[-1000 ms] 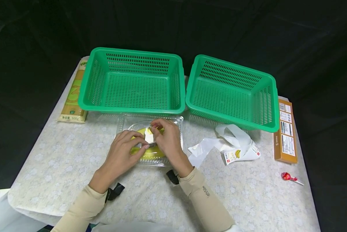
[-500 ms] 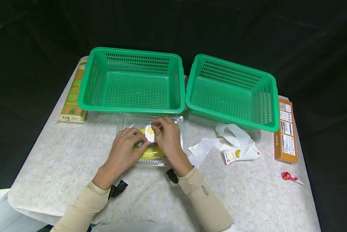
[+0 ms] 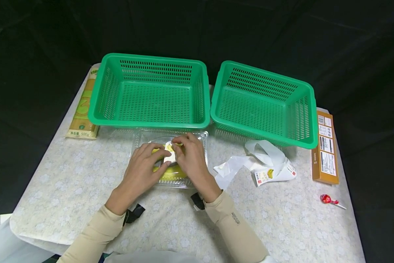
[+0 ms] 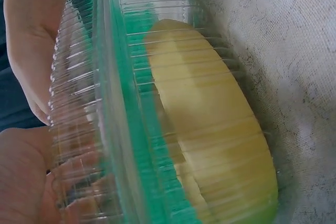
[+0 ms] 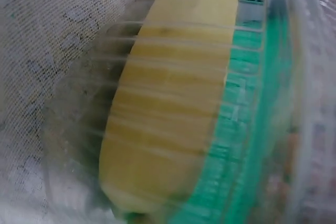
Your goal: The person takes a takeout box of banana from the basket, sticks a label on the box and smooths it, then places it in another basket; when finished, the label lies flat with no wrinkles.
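A clear plastic container (image 3: 201, 138) lies on the table below the baskets, with yellow bananas (image 3: 174, 172) inside it. Over its lid is a white label (image 3: 170, 157) with a small banana picture. The left hand (image 3: 140, 168) pinches the label's left side between thumb and index finger. At the label's right side, the thumb and fingers of the right hand (image 3: 194, 161) pinch its edge. Both wrist views show a yellow banana (image 4: 210, 114) (image 5: 165, 93) through the ribbed clear wall. The hands cover part of the lid.
Two green baskets (image 3: 155, 125) (image 3: 266, 138) stand behind the container. A yellow-green packet (image 3: 82, 109) lies at left. To the right are a crumpled white strip with banana prints (image 3: 272, 173), an orange box (image 3: 326, 157) and a red lollipop (image 3: 326, 199).
The left hand's fingertips have shifted slightly right and up along the label's left side. Less of the label shows than half a second ago. The right hand has barely moved.
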`<act>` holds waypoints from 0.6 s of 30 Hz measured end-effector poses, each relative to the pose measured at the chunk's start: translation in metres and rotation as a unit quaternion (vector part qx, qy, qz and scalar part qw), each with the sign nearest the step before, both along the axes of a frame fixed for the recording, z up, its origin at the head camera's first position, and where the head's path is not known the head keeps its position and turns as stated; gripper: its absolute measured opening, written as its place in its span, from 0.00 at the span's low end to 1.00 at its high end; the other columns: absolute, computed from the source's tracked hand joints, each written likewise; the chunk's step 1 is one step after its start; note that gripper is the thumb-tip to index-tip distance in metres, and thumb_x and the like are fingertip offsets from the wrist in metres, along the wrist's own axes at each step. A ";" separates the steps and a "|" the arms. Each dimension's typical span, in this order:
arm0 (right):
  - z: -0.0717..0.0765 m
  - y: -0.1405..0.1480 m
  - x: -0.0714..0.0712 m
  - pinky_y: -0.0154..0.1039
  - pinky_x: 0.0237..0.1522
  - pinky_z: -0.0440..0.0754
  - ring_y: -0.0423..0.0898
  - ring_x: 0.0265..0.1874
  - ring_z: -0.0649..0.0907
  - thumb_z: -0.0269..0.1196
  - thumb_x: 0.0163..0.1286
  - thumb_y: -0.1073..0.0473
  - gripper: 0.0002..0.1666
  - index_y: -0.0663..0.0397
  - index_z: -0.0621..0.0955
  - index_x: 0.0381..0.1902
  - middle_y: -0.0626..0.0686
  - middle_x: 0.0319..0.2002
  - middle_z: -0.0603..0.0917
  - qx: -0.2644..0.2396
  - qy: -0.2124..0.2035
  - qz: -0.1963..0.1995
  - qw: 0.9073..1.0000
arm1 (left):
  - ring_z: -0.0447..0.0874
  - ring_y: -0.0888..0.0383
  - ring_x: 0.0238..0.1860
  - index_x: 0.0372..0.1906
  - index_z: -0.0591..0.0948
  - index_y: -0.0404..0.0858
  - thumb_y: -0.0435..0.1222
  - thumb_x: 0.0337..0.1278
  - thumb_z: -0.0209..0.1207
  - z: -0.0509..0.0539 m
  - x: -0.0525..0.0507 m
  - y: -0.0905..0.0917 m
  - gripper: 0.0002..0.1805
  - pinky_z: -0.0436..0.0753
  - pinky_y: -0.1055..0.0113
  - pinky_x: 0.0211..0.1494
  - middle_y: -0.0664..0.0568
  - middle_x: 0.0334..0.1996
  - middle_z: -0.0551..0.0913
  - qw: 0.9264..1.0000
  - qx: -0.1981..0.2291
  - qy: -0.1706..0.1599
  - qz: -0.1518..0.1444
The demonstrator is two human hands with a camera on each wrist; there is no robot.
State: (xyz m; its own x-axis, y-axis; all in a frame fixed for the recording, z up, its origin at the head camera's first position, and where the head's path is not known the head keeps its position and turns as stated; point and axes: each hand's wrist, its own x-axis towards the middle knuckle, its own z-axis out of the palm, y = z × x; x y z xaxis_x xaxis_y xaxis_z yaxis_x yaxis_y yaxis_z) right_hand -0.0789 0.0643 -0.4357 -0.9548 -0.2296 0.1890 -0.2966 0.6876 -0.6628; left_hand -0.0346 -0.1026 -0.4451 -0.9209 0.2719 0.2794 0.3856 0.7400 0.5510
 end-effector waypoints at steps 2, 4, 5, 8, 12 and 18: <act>0.001 0.001 0.003 0.48 0.48 0.77 0.53 0.40 0.81 0.67 0.68 0.63 0.09 0.58 0.88 0.44 0.56 0.40 0.83 0.019 0.005 0.008 1.000 | 0.76 0.45 0.61 0.51 0.86 0.43 0.42 0.60 0.67 0.001 0.000 -0.001 0.15 0.72 0.47 0.66 0.46 0.57 0.82 1.000 -0.010 -0.008 -0.004; 0.002 0.002 0.008 0.50 0.51 0.76 0.54 0.45 0.80 0.66 0.69 0.61 0.11 0.58 0.87 0.47 0.57 0.44 0.83 0.042 0.013 0.015 0.999 | 0.73 0.43 0.66 0.55 0.84 0.42 0.43 0.62 0.66 0.002 0.000 -0.001 0.19 0.69 0.45 0.70 0.44 0.62 0.79 1.000 -0.019 -0.021 -0.007; 0.002 0.003 0.010 0.51 0.52 0.76 0.55 0.47 0.79 0.66 0.70 0.60 0.12 0.57 0.87 0.48 0.58 0.47 0.82 0.053 0.015 0.018 0.998 | 0.71 0.43 0.68 0.58 0.83 0.42 0.44 0.62 0.66 0.003 0.000 -0.001 0.21 0.68 0.44 0.71 0.44 0.64 0.78 0.999 -0.024 -0.029 -0.009; 0.001 0.006 0.019 0.54 0.57 0.75 0.57 0.55 0.78 0.64 0.71 0.58 0.16 0.57 0.85 0.54 0.59 0.57 0.80 0.090 0.020 0.029 0.995 | 0.66 0.42 0.73 0.65 0.79 0.40 0.46 0.65 0.63 0.004 -0.001 -0.002 0.27 0.64 0.42 0.75 0.43 0.70 0.73 0.998 -0.039 -0.052 -0.013; 0.000 0.009 0.031 0.58 0.66 0.72 0.59 0.66 0.74 0.60 0.75 0.56 0.22 0.58 0.79 0.63 0.61 0.67 0.75 0.134 0.025 0.055 0.989 | 0.61 0.42 0.77 0.72 0.71 0.39 0.49 0.68 0.59 0.004 -0.002 -0.001 0.32 0.56 0.40 0.78 0.42 0.75 0.67 0.995 -0.066 -0.073 -0.019; 0.001 0.010 0.038 0.58 0.74 0.65 0.59 0.70 0.72 0.57 0.77 0.56 0.24 0.60 0.76 0.67 0.62 0.70 0.73 0.156 0.036 0.066 0.985 | 0.57 0.41 0.78 0.74 0.68 0.40 0.50 0.71 0.55 0.004 -0.002 0.000 0.33 0.53 0.38 0.79 0.43 0.77 0.63 0.993 -0.079 -0.084 -0.022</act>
State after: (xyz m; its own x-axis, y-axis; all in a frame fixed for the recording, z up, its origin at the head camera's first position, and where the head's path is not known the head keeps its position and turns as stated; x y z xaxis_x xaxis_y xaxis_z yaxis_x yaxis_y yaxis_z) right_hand -0.0408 0.0747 -0.4350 -0.8993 -0.4083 0.1564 -0.4357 0.8064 -0.3998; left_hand -0.0363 -0.1030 -0.4409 -0.9374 0.3402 0.0741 0.3315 0.8071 0.4886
